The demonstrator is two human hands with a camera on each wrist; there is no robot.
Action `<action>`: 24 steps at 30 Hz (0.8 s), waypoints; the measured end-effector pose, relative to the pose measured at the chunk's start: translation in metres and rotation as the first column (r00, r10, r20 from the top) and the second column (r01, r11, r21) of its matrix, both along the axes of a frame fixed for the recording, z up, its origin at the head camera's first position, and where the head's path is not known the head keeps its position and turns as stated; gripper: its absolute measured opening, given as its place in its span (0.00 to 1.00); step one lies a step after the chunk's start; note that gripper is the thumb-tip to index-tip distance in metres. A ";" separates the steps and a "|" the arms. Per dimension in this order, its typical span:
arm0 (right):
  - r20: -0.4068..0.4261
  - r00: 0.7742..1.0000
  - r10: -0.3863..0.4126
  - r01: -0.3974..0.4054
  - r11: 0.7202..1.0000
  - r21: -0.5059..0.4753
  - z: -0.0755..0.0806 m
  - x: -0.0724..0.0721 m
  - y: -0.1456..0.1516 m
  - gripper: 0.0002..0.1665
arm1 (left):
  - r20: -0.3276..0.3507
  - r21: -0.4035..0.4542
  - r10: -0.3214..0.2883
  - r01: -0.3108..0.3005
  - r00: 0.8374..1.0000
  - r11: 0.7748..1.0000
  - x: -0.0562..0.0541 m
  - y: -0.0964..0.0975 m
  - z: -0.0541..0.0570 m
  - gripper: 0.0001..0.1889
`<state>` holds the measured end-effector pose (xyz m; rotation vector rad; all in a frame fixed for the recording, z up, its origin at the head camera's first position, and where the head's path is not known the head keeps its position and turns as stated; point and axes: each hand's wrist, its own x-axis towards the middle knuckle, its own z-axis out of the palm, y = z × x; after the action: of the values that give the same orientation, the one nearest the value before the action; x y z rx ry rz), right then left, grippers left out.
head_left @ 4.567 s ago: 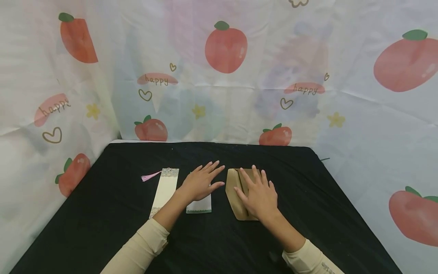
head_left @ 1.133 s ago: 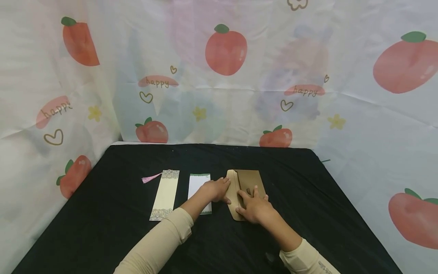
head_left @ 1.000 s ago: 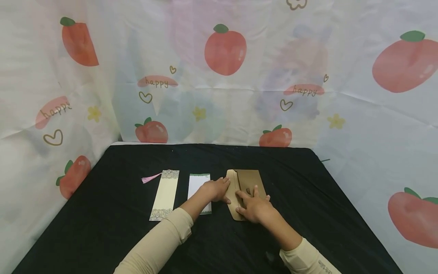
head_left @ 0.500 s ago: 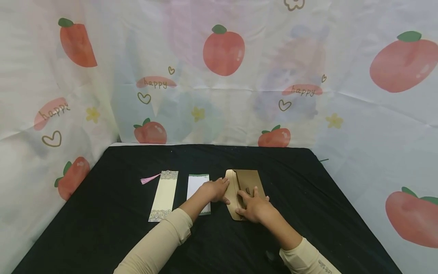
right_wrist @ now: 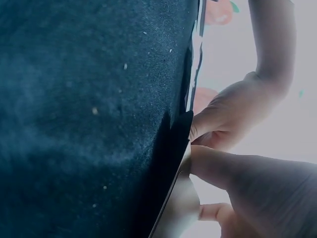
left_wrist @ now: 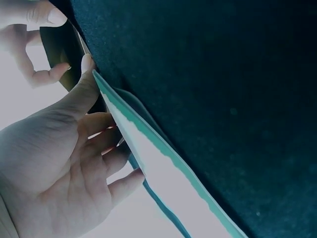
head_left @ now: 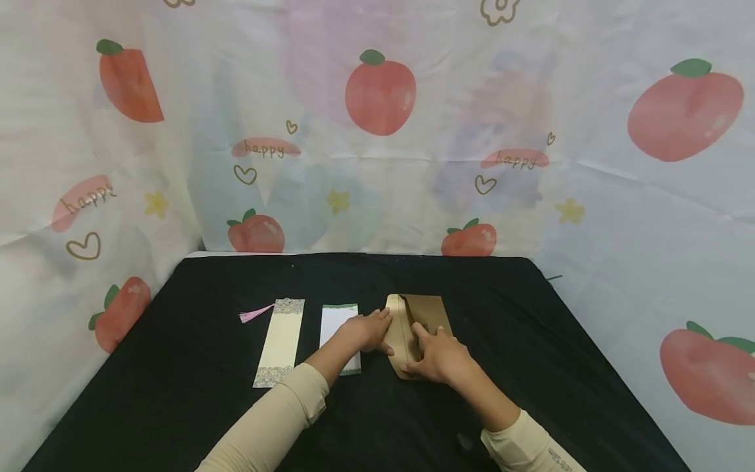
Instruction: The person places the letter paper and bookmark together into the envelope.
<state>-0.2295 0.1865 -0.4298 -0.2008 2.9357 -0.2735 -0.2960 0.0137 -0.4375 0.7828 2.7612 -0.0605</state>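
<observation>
A brown paper envelope [head_left: 397,314] lies on the black cloth with its long flap at the left. My left hand [head_left: 370,331] rests at its left edge, fingers loosely stretched and touching the paper. At the flap's free edge my right hand [head_left: 439,357] grips with bent thumb and index finger, the index tip at a dark gap beside the flap. In the right wrist view the envelope [right_wrist: 183,203] bulges between that thumb and finger. Under my left wrist lies a white paper pad [head_left: 335,321] with green borders, partly hidden by the arm.
Left of the pad lies a long cream bookmark [head_left: 282,341] with patterned ends and a pink tassel [head_left: 255,314]. Black cloth [head_left: 519,367] covers the table. A printed fabric backdrop [head_left: 318,78] stands behind and along both sides.
My hands came from lying spread over the pad and envelope to the envelope's flap side. Over the last half second the right index finger moved in and the dark gap by the flap widened.
</observation>
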 end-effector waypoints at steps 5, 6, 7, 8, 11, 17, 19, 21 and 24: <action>-0.044 0.999 0.010 -0.011 1.000 -0.008 0.001 0.000 0.000 0.50 | -0.022 -0.026 -0.009 0.008 1.000 1.000 0.000 -0.001 0.001 0.46; -0.060 0.998 0.014 -0.015 1.000 -0.008 0.001 -0.001 0.001 0.50 | -0.029 -0.030 -0.010 0.009 1.000 0.999 0.000 -0.001 0.001 0.46; -0.075 0.997 0.018 -0.019 1.000 -0.007 0.000 -0.001 0.001 0.49 | -0.035 -0.032 -0.010 0.009 0.999 0.999 -0.001 -0.002 0.002 0.46; -0.091 0.996 0.022 -0.023 1.000 -0.007 0.000 -0.002 0.001 0.48 | -0.038 -0.030 -0.009 0.007 0.999 1.000 -0.001 -0.002 0.002 0.45; -0.118 0.993 0.022 -0.023 1.000 -0.004 0.000 -0.003 0.001 0.49 | -0.031 -0.013 -0.005 0.004 1.000 1.000 -0.001 -0.003 0.002 0.45; -0.128 0.992 0.017 -0.017 1.000 0.001 0.001 -0.003 0.000 0.54 | -0.028 0.002 -0.006 0.006 1.000 1.000 -0.002 -0.006 0.002 0.46; -0.129 0.991 0.016 -0.017 1.000 -0.006 0.000 -0.003 0.000 0.52 | -0.034 -0.002 -0.010 0.010 0.999 1.000 -0.002 -0.006 0.002 0.46; -0.133 0.991 0.020 -0.021 1.000 -0.011 0.000 -0.003 0.000 0.51 | -0.037 0.000 -0.012 0.012 0.999 1.000 -0.001 -0.006 0.002 0.46; -0.134 0.991 0.024 -0.026 1.000 -0.015 -0.001 -0.003 0.000 0.50 | -0.042 0.011 -0.016 0.017 0.999 1.000 0.000 -0.007 0.003 0.46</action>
<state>-0.2322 0.1863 -0.4304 -0.2686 3.0618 -0.2922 -0.2957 0.0071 -0.4347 0.8167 2.7969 -0.0647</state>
